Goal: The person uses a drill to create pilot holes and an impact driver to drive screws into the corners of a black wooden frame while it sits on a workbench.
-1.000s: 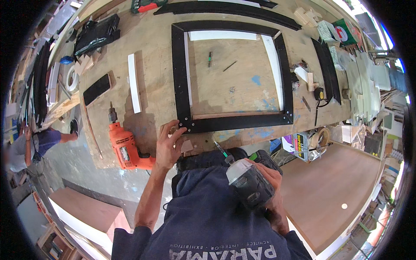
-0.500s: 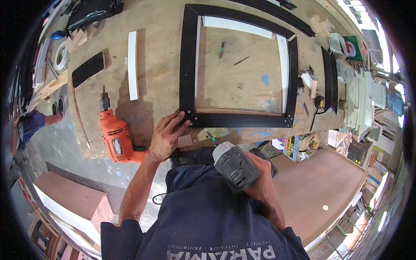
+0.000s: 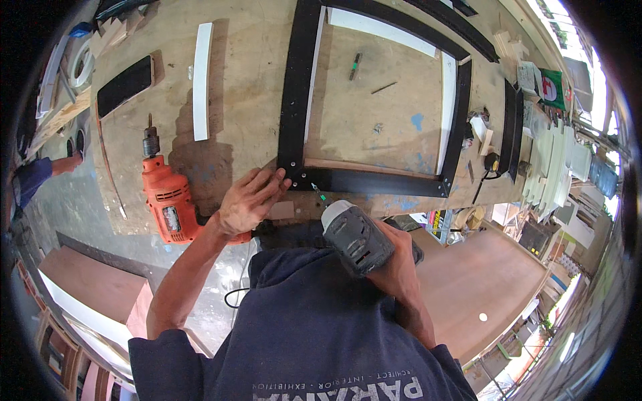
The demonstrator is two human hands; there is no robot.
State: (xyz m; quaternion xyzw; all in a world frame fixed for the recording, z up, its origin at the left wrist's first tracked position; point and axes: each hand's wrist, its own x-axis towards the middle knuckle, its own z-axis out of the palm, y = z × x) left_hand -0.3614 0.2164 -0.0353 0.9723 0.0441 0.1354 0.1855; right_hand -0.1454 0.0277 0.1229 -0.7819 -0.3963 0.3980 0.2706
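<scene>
Right grip (image 3: 396,260) wraps a grey-and-black, pistol-shaped power driver (image 3: 358,239), its slim metal bit (image 3: 322,196) angled toward the black rectangular frame (image 3: 374,183) flat on the plywood worktop (image 3: 247,73); left grip (image 3: 249,202) touches the frame's near-left corner, probably steadying it; whether it pinches, cannot tell.

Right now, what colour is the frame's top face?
Black: the frame shows it best in the head view.
</scene>
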